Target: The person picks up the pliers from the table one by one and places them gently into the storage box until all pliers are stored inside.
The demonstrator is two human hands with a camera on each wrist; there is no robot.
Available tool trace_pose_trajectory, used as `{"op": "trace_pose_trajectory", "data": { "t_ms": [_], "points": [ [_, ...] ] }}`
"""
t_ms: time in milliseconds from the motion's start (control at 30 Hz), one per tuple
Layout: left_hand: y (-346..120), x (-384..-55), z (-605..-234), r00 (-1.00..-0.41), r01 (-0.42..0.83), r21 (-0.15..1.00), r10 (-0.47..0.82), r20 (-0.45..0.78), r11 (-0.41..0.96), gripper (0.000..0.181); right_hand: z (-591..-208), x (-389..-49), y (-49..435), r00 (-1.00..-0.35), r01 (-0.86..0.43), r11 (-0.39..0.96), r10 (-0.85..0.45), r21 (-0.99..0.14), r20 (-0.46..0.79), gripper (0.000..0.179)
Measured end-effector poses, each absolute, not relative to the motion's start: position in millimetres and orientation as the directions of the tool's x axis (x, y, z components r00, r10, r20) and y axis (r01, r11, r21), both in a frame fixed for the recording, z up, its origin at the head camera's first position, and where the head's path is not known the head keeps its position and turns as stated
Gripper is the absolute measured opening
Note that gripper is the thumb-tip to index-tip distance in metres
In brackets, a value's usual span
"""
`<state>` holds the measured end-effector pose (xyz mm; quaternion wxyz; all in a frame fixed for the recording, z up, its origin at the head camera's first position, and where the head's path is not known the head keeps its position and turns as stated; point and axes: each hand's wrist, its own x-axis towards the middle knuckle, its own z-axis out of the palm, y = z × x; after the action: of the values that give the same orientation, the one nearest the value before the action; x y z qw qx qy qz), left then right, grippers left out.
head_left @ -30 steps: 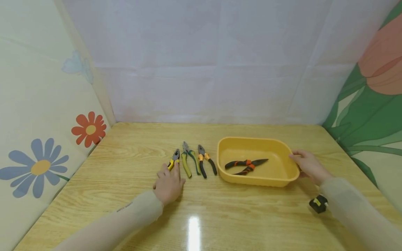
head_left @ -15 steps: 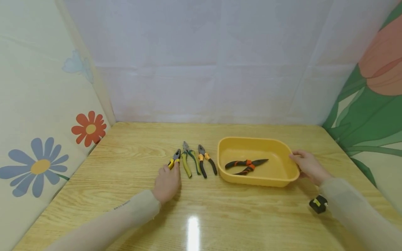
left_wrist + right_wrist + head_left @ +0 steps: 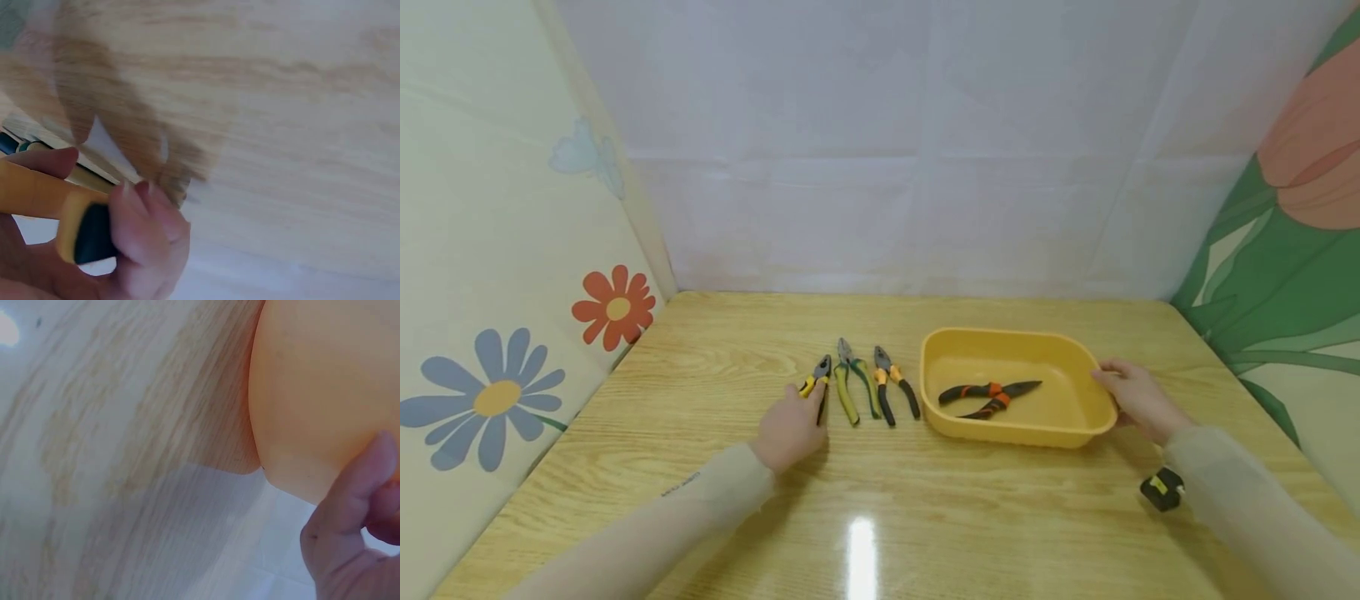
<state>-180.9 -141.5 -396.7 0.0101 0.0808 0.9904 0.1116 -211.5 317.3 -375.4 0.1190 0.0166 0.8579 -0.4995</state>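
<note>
My left hand [image 3: 790,427] grips the yellow-and-black combination pliers [image 3: 823,367], whose dark head points away from me. In the left wrist view, curled fingers [image 3: 147,234] wrap the pliers' handle [image 3: 94,234]. Just right of them lie the green-handled pliers [image 3: 844,392] and the orange-and-black pliers [image 3: 882,358], both with handles spread. My right hand [image 3: 1138,400] holds the right end of a yellow plastic basin [image 3: 1060,392], and the right wrist view has the thumb [image 3: 359,481] on its wall. Red-and-black long-nose pliers [image 3: 1018,388] lie inside the basin.
The wooden table [image 3: 715,350] carries everything. A white cloth backdrop [image 3: 880,208] hangs behind it, with flower-printed panels on both sides. A small black device [image 3: 1162,489] sits at the right sleeve.
My left fingers have closed around the yellow-and-black pliers, and that hand has shifted slightly left. The right hand and the basin stay where they were.
</note>
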Motion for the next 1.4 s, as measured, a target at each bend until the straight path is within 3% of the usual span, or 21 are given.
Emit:
{"op": "trace_pose_trajectory", "data": {
  "t_ms": [333,567,1033,1400],
  "points": [
    [-158.7,-178.2,-399.1,-0.979,0.199,0.241,0.201,0.016,0.95,0.057,-373.0,-210.9,313.1,-0.968,0.165,0.504,-0.082,-0.848,-0.237,0.055],
    [-168.6,-176.8,-397.2,-0.962,0.272,0.216,0.256,0.097,0.938,0.051,-374.5,-211.9,315.0,-0.97,0.16,0.495,-0.085,-0.854,-0.23,0.055],
    [-168.6,-174.7,-386.9,-0.91,0.392,0.117,0.366,0.197,0.913,0.056,-374.8,-214.0,319.5,-0.957,0.217,0.422,-0.088,-0.88,-0.278,0.058],
    [-163.3,-174.6,-380.1,-0.893,0.427,0.104,0.401,0.205,0.898,0.057,-373.3,-217.8,327.8,-0.928,0.284,0.341,-0.136,-0.896,-0.346,0.064]
  ]
}}
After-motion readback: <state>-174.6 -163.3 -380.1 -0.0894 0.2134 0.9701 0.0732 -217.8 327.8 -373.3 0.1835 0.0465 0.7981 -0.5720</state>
